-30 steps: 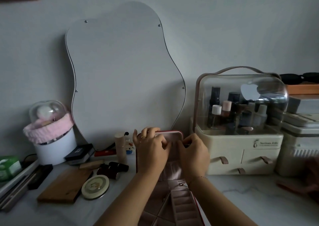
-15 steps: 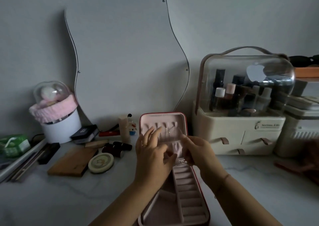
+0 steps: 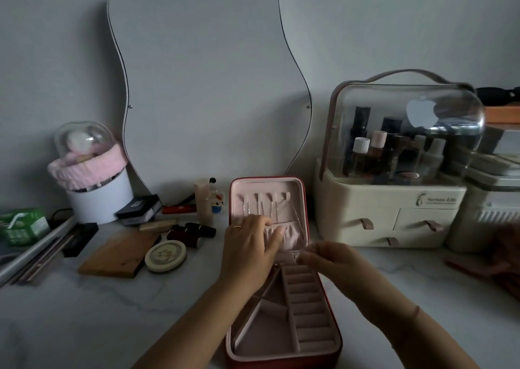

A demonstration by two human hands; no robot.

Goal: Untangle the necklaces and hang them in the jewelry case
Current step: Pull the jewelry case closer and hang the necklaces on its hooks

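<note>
Jewelry case (image 3: 282,349), red outside, pink lining: lower centre of frame, open on the worktop (image 3: 84,312), lid propped upright so its hooks face the person. Necklaces (image 3: 260,206): hung on those hooks, upper lid. Left hand (image 3: 250,244): fingers laid flat on the lid's gathered pocket, likely steadying it. Right hand (image 3: 329,259): fingers bunched, seemingly pinching one fine chain, though it is blurred. Room: bare worktop lower left and lower right; cosmetics box (image 3: 388,211) close beside the lid's right edge.
</note>
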